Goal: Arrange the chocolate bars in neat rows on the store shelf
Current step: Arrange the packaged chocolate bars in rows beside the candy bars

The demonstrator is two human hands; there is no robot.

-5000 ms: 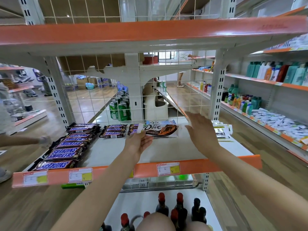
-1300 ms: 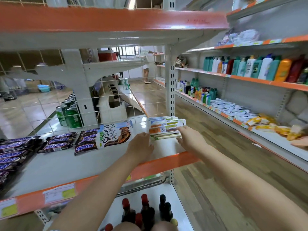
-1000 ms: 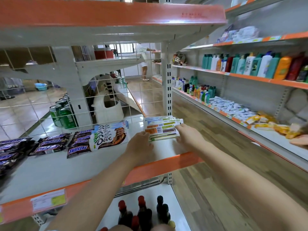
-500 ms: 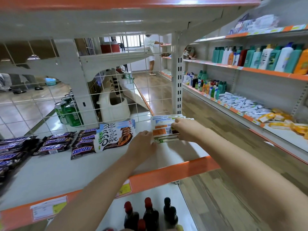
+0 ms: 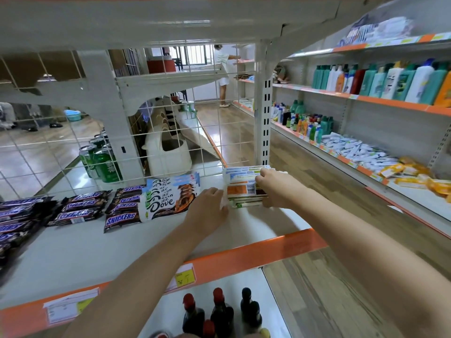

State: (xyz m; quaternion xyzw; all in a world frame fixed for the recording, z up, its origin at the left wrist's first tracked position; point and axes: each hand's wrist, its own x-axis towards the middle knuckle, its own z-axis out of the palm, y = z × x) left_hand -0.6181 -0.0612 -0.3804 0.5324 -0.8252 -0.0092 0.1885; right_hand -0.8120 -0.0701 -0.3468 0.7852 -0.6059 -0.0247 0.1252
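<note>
- The right hand [image 5: 273, 189] has moved within the last second from the near right edge of the stack of white-and-orange bars [image 5: 244, 186] up onto its top, thumb and fingers now curled over the upper wrappers.
- The left hand [image 5: 210, 211] stays at the stack's left edge, fingertips touching it; whether it grips or merely steadies, I cannot tell.
- The stack sits on the shelf [image 5: 97, 252], just right of the Dove bars [image 5: 168, 198], near the shelf's right end.
- The Snickers bars [image 5: 122, 211] lie left of the Dove bars, unmoved.
- Judgement: this last stack is being squared or lifted; the rows look nearly finished.
</note>
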